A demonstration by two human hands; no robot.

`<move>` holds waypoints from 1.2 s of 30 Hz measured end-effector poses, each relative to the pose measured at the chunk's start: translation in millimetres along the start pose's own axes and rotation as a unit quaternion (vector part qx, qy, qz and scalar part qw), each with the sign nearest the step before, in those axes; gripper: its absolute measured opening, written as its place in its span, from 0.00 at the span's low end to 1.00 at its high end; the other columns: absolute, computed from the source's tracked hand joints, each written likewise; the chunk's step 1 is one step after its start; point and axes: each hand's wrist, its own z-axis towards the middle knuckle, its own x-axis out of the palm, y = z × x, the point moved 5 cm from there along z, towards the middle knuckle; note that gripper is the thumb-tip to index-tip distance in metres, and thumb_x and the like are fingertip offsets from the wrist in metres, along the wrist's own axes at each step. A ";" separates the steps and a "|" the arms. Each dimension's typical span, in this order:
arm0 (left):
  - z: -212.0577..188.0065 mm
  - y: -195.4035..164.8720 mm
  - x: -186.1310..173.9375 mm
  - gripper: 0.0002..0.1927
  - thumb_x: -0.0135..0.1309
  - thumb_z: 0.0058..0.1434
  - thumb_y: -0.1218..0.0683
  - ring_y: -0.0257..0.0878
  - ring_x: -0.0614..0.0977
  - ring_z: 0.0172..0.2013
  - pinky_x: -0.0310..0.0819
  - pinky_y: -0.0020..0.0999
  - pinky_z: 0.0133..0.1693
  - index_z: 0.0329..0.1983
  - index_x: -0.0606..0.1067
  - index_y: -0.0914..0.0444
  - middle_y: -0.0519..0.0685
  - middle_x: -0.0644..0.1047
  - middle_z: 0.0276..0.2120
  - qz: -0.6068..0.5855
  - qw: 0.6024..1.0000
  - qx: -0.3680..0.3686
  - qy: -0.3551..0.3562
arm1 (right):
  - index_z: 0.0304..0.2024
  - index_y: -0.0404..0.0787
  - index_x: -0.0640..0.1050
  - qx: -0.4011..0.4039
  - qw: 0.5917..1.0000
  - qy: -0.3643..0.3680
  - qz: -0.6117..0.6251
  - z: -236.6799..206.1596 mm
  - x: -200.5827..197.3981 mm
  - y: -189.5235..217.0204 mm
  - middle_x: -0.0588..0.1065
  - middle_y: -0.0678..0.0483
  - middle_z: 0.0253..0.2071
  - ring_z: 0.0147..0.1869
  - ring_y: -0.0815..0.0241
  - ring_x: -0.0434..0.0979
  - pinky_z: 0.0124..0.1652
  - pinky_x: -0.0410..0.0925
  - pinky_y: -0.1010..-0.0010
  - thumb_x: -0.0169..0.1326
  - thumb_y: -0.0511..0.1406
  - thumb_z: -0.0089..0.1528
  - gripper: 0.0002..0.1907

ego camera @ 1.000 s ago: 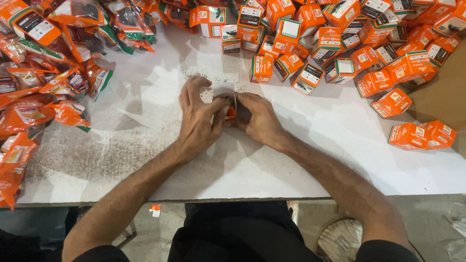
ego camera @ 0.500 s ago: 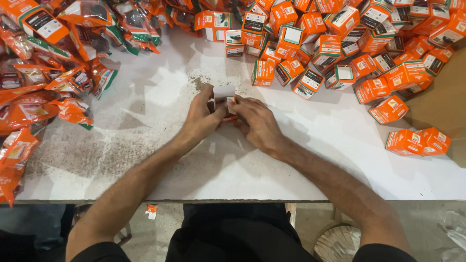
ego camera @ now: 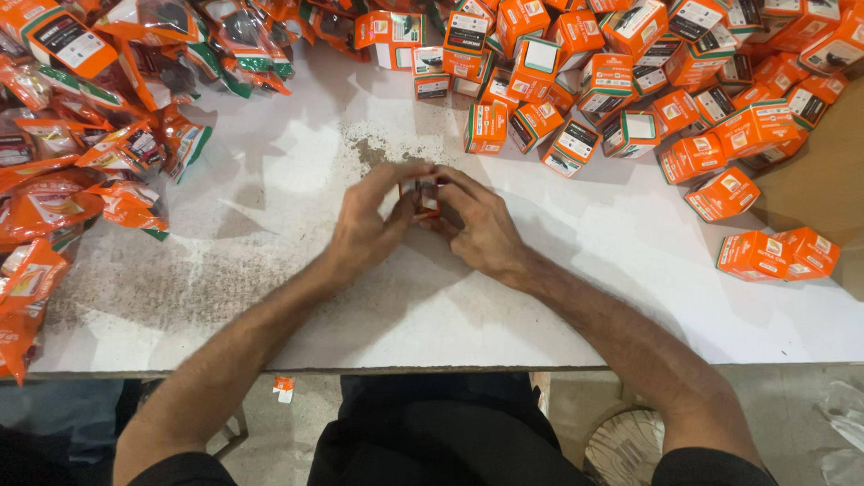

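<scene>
white and scuffed, the tabletop [ego camera: 270, 216] runs the width of our view, with a patch of dark speckled grime near its middle and its front edge just above our lap. our left hand [ego camera: 369, 225] and our right hand [ego camera: 477, 229] meet at the centre of it, fingertips pressed together around a small orange box [ego camera: 423, 196]. both hands close their grip on that box: the left fingers curl over its left side and top, the right fingers wrap its right side, so only a sliver of orange and a dark panel shows between them. the box sits just above the tabletop, between the two hands, a little short of the nearest pile.

along the far edge lies a heap of small orange boxes [ego camera: 630, 81] with white and dark panels, tumbled at all angles from the middle to the right corner. two more orange boxes [ego camera: 778, 255] lie apart at the right, beside a brown cardboard surface [ego camera: 823, 189]. at the left, orange plastic pouches [ego camera: 99, 144] spill down the tabletop's side.
</scene>
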 end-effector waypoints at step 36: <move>130.4 27.3 -32.1 0.17 0.62 0.65 0.60 0.55 0.78 0.50 0.70 0.51 0.50 0.56 0.73 0.64 0.55 0.76 0.49 0.306 0.931 0.139 -0.142 | 0.77 0.47 0.50 -0.111 0.957 -0.088 -0.253 11.4 -39.9 -12.0 0.49 0.38 0.78 0.81 0.31 0.53 0.75 0.56 0.40 0.67 0.34 0.64 0.49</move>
